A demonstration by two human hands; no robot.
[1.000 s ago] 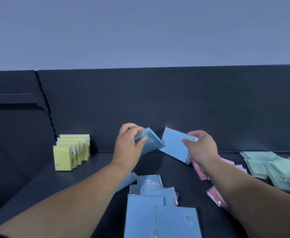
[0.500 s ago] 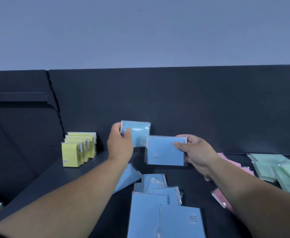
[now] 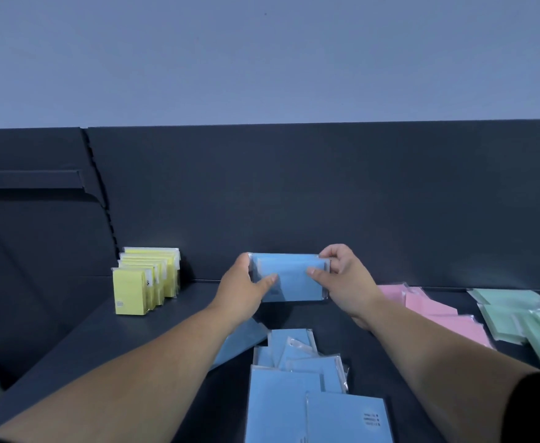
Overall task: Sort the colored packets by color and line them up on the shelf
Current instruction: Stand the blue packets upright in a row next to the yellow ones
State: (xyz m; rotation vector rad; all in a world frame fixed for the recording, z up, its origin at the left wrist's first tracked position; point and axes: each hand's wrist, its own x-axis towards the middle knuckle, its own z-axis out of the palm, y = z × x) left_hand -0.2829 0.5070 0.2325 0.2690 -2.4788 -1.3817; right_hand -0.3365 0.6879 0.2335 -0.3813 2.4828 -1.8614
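Blue packets (image 3: 289, 279), one in front of other, held upright near back of shelf (image 3: 128, 334), close to dark back wall (image 3: 294, 193). Left edge gripped by left hand (image 3: 243, 290), thumb in front, fingers curled behind. Right edge gripped same way by right hand (image 3: 347, 282). Yellow packets (image 3: 147, 282) lined up standing at left. Blue pile (image 3: 297, 362) spread flat near front, under arms. Pink packets (image 3: 428, 305) laid flat at right, green packets (image 3: 524, 314) further right.

The scene is dim with a cool, bluish cast. Shadows are soft. Wide-angle distortion bends the shelf (image 3: 153, 318) toward the edges.
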